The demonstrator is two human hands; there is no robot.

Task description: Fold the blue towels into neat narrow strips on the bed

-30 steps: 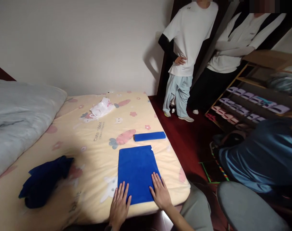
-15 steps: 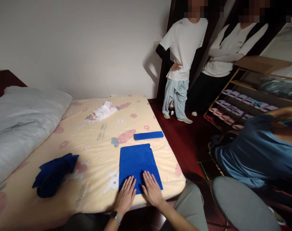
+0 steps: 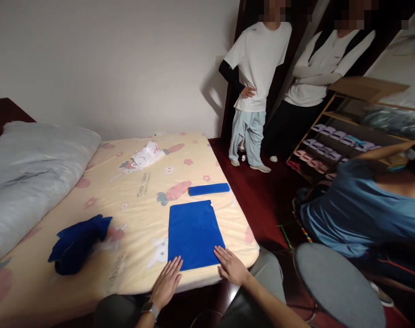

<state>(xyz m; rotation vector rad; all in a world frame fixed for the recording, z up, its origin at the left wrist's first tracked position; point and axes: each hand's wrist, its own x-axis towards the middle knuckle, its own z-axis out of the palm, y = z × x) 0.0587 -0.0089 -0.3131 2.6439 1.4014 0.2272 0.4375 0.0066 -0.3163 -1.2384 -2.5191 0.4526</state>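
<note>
A blue cloth (image 3: 194, 232) lies flat as a rectangle near the bed's front edge, with a small white tag at its far right corner. My left hand (image 3: 168, 279) rests at its near left corner, fingers stretched out. At the near right corner lies my right hand (image 3: 232, 265), its fingers flat and touching the cloth's edge. Just beyond the cloth is a narrow folded blue strip of cloth (image 3: 209, 189). A crumpled dark blue cloth (image 3: 78, 245) sits farther left on the bed.
The patterned bed sheet (image 3: 132, 228) carries a white plastic bag (image 3: 147, 155) and a grey quilt (image 3: 39, 173). A round grey stool (image 3: 337, 287) stands at right, beside a person in blue (image 3: 351, 209). Two people stand near a shoe rack (image 3: 330, 118).
My hands have moved apart, from the near middle of the blue cloth out to its two near corners. The person in blue has shifted an arm.
</note>
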